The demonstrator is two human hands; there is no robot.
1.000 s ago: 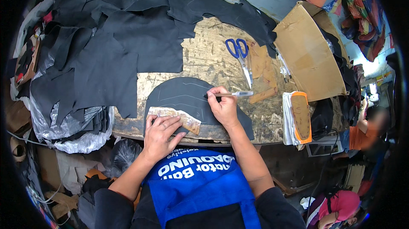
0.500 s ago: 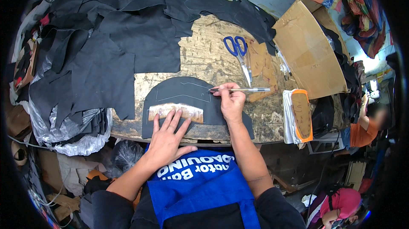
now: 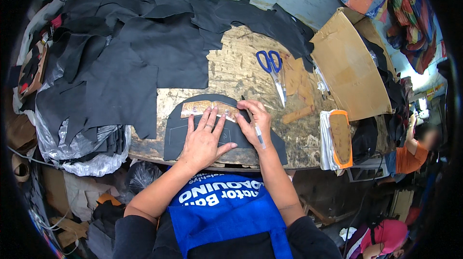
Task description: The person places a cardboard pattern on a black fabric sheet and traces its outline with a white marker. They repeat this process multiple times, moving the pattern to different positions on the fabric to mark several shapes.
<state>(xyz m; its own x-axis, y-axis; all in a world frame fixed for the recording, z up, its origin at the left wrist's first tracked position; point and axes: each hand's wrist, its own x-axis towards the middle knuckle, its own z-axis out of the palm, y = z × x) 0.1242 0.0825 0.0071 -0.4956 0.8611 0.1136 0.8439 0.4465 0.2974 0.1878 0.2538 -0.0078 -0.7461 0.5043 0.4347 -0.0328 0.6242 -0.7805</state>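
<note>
A rounded black sheet, leather-like, [image 3: 174, 131] lies at the table's front edge with pale outlines drawn on it. Along its upper curve rests a brown, glossy, curved template [image 3: 195, 109]. My left hand [image 3: 205, 141] is spread flat, its fingertips pressing the template's middle down onto the sheet. At the template's right end is my right hand [image 3: 253, 121], with fingers closed round a clear-barrelled pen [image 3: 260, 136]. The pen slants back toward my wrist, its dark end pointing away from me; whether it touches the sheet I cannot tell.
Blue-handled scissors [image 3: 275, 73] and brown template pieces [image 3: 298, 113] lie to the right. Black material [image 3: 120, 66] covers the table's left and back. At right stand a cardboard box [image 3: 352, 61] and an orange-edged stack [image 3: 341, 138]. Two people are beyond.
The template has moved from the sheet's lower part up to its far curve, with my left hand on it. My right hand has turned the pen from sideways to pointing back toward me.
</note>
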